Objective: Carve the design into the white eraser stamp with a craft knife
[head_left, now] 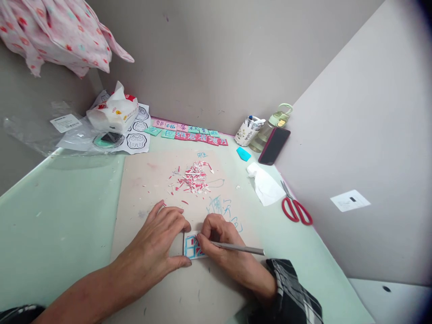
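Observation:
A small white tile [190, 253] with blue lines and red patches lies on a beige board [135, 180]. My left hand [162, 238] steadies its left side, thumb at the bottom corner and a fingertip at the top corner, with the other fingers spread over the board. A slim silver pen-like tool [239, 248] is pinched in my right hand [224, 245]; its tip is hidden behind my fingers at the tile. Part of the tile's right side is covered by that hand. Red and white scraps [195, 177] are heaped on the board beyond the tile.
Lettered pink and green tiles [192, 136] line the back. A tissue pack [114, 112] stands back left. On the right are a pen cup [245, 134], a bottle [266, 133], a phone [275, 146], a blue piece [243, 154], a crumpled tissue [265, 184] and red-handled scissors [295, 209].

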A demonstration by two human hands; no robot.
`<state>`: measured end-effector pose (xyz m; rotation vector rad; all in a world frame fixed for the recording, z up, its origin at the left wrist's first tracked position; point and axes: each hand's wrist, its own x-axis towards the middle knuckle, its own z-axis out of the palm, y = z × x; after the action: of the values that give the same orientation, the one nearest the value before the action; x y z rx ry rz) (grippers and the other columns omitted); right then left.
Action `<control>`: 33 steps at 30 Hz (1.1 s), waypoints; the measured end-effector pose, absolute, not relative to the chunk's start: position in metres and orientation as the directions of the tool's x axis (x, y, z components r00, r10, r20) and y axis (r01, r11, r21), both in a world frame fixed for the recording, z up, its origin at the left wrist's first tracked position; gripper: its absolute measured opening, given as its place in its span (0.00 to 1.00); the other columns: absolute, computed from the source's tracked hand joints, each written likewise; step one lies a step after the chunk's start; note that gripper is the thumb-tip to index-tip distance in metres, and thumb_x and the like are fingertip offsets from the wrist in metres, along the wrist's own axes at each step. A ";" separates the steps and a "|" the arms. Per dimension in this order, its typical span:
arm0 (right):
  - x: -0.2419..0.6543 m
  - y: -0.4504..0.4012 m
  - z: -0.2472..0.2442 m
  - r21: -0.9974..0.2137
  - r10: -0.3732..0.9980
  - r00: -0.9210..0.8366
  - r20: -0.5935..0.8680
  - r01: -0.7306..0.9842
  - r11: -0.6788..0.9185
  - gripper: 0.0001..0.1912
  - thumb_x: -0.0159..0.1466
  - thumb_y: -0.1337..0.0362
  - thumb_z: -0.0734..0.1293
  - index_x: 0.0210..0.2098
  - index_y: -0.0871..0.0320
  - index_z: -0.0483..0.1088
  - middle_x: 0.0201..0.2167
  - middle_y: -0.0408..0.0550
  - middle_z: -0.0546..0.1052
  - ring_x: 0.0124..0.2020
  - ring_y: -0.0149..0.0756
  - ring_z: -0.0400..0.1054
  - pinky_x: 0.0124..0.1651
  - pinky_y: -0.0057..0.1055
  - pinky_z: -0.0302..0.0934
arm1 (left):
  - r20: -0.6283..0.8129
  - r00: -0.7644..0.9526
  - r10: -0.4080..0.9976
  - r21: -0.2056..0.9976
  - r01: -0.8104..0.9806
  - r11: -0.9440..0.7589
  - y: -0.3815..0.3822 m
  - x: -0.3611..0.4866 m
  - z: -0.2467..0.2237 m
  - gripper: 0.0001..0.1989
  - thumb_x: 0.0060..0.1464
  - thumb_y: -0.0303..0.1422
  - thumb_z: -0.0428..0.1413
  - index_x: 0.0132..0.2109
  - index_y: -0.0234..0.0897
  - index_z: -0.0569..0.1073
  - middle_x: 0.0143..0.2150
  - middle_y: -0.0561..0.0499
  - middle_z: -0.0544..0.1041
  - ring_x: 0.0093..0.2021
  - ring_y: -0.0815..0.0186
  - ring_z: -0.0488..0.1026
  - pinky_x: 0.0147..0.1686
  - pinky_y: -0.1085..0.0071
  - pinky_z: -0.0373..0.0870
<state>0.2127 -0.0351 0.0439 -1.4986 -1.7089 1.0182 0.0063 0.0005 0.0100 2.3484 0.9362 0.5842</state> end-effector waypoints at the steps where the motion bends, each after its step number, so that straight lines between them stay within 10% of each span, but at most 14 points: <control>1: 0.213 -0.035 0.045 -0.864 0.988 -0.152 -0.025 0.501 0.055 0.13 0.62 0.70 0.64 0.24 0.54 0.57 0.24 0.40 0.64 0.32 0.35 0.58 0.35 0.32 0.51 | 0.187 0.667 0.721 0.624 0.486 -0.612 0.001 0.006 0.010 0.22 0.47 0.26 0.70 0.44 0.44 0.68 0.48 0.53 0.75 0.61 0.52 0.68 0.69 0.41 0.44; 25: 0.216 -0.034 0.045 -0.894 0.981 -0.195 -0.013 0.441 0.076 0.14 0.61 0.70 0.65 0.23 0.54 0.57 0.24 0.39 0.64 0.30 0.34 0.57 0.35 0.31 0.52 | 0.180 0.670 0.720 0.629 0.484 -0.608 0.002 0.004 0.011 0.20 0.49 0.26 0.68 0.45 0.45 0.69 0.49 0.52 0.76 0.60 0.52 0.69 0.69 0.40 0.46; 33: 0.215 -0.030 0.051 -0.963 0.993 -0.091 -0.075 0.265 -0.048 0.12 0.59 0.68 0.66 0.24 0.54 0.59 0.22 0.37 0.63 0.27 0.31 0.54 0.30 0.28 0.50 | 0.263 0.687 0.678 0.587 0.444 -0.677 0.010 -0.010 0.012 0.19 0.65 0.21 0.46 0.55 0.48 0.68 0.53 0.53 0.77 0.65 0.59 0.65 0.70 0.46 0.47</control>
<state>0.2151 -0.0300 0.0509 -1.4028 -1.4512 1.1936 -0.0100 0.0099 0.0122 2.4119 0.8646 0.6465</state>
